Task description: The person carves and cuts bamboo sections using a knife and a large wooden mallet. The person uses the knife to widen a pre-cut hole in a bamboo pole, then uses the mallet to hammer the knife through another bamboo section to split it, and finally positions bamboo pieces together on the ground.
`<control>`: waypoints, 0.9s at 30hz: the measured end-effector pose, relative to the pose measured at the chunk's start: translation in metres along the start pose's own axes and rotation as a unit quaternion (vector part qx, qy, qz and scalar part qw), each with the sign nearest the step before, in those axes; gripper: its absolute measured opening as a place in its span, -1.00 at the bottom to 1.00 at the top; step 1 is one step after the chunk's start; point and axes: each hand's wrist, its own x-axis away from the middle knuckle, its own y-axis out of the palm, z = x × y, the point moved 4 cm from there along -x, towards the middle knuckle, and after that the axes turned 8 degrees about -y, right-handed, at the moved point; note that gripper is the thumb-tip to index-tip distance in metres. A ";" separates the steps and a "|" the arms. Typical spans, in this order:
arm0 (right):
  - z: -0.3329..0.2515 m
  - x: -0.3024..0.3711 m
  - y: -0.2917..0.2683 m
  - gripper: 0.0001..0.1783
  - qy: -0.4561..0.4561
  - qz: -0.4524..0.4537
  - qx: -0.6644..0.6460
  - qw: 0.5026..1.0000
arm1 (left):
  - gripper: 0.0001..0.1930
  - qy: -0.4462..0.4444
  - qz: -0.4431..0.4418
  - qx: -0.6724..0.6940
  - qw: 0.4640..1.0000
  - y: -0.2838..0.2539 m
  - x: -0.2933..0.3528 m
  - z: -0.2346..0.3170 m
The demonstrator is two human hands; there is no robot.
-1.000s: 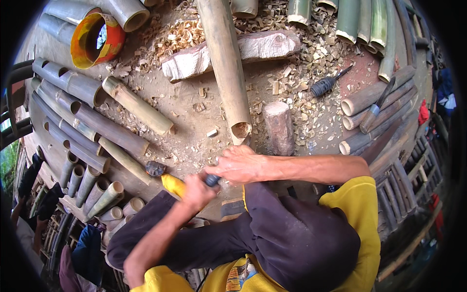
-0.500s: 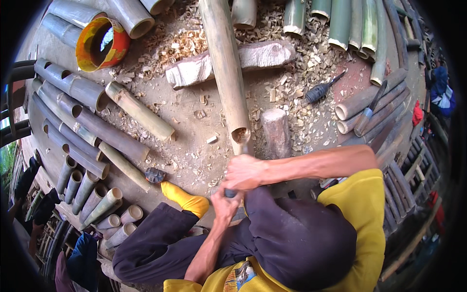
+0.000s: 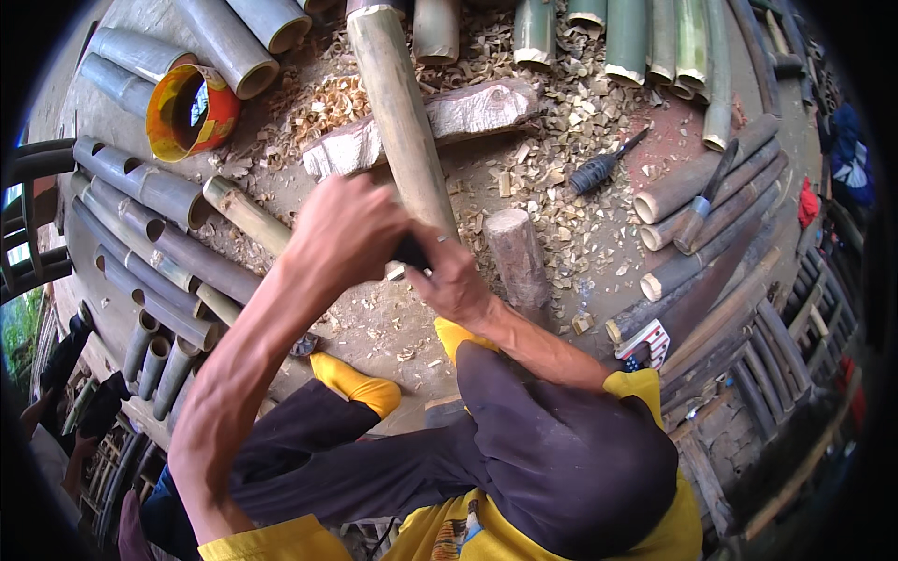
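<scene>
A long pale bamboo tube (image 3: pixel 398 122) rests across a whitish carved log (image 3: pixel 329 154), its near end hidden behind my hands. My left hand (image 3: pixel 348 224), slightly blurred, is curled at the tube's left side, its forearm reaching up from the lower left. Right beside it, my right hand (image 3: pixel 456 278) closes round a dark tool handle (image 3: pixel 410 252) that shows between the two hands. The tool's working end is hidden. An upright wooden stump (image 3: pixel 520 257) stands just beyond my right hand.
Wood shavings (image 3: pixel 575 117) litter the ground. Bamboo tubes (image 3: pixel 173 238) lie in rows at left; green ones (image 3: pixel 629 47) at the back. A dark-handled pointed tool (image 3: pixel 595 172) lies right of the tube, a blade with a wooden handle (image 3: pixel 694 222) farther right. An orange-yellow ring-shaped container (image 3: pixel 166 122) sits far left.
Both hands have risen from the tube's near end with the dark-handled tool. My left hand swung up and leftward, past my right hand. The view shifted, and the tube appears tilted differently.
</scene>
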 end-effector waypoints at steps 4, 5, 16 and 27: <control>0.011 0.004 0.008 -0.56 -0.029 -0.096 0.021 0.995 | -0.95 -0.057 0.078 0.083 0.992 0.037 0.016 -0.003; 0.011 0.011 0.026 -0.63 -0.065 -0.226 0.068 0.970 | -0.91 -0.149 0.102 0.222 0.958 0.093 0.043 -0.007; -0.008 -0.003 0.007 -0.46 -0.075 -0.064 0.025 0.995 | -0.93 -0.082 0.136 0.122 0.980 0.038 0.032 -0.013; -0.051 0.022 -0.066 -0.15 0.015 -0.024 -0.044 0.999 | -0.53 -0.294 0.034 0.587 0.753 0.115 0.123 0.019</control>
